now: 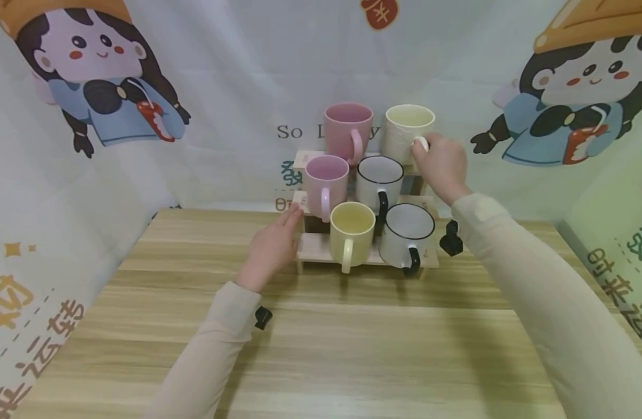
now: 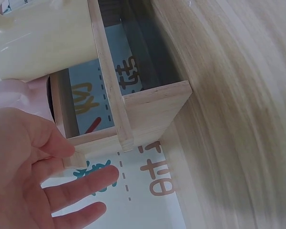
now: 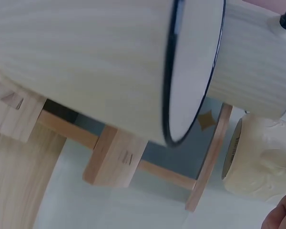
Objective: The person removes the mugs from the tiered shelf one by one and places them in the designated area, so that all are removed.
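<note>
My right hand [image 1: 446, 166] pinches the handle of a cream mug [image 1: 402, 137] above the right end of the rack's top tier. In the right wrist view this embossed mug [image 3: 262, 157] shows its underside, with a gap between it and the shelf. My left hand [image 1: 274, 250] is at the left end of the middle tier of a wooden three-step rack [image 1: 313, 247]. Seen from the left wrist, thumb and index finger hold the shelf's end corner [image 2: 76, 160], the other fingers stretched out. A dark pink mug [image 1: 342, 131] stands at the top left.
A lilac mug [image 1: 321, 180] and a black-rimmed white mug [image 1: 375, 186] occupy the middle tier. Below them stand a yellow mug [image 1: 347, 244] and another black-rimmed white mug [image 1: 399, 247]. Handles face the front. The rack stands on a wood-grain table [image 1: 352, 349] before a printed cloth [image 1: 237, 75].
</note>
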Demonstrator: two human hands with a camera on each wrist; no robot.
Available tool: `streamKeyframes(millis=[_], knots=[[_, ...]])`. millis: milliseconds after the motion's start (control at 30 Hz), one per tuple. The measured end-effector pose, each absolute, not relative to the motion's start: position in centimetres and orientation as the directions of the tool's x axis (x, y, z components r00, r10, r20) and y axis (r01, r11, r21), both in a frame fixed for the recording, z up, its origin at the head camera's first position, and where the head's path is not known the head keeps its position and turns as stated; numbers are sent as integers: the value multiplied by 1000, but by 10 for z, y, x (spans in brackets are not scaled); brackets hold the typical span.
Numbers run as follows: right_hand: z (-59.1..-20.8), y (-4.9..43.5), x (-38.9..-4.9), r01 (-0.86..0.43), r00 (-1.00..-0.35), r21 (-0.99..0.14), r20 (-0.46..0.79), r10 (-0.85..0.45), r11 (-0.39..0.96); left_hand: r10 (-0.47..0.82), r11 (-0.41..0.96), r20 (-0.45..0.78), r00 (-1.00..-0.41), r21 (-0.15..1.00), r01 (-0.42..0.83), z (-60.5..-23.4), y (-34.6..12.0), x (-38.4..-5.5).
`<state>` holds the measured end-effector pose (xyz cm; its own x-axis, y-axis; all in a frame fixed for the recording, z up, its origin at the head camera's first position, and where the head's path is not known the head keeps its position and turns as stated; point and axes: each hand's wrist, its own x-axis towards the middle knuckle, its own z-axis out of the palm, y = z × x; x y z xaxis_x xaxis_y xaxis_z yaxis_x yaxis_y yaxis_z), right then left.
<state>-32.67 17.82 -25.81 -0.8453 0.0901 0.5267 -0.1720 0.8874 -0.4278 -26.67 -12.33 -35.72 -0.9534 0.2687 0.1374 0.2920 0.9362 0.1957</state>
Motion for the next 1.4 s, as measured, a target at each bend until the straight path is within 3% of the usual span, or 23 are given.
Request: streamKeyframes(millis=[667,1400], knots=[[-254,238,-311,-160,-775,-449,609,170,879,255,941,120,-959,196,275,-355,-121,-273],[-297,274,-294,-94,-800,-457,563,206,884,263,939,122,-957,196,283,-359,-123,-270]])
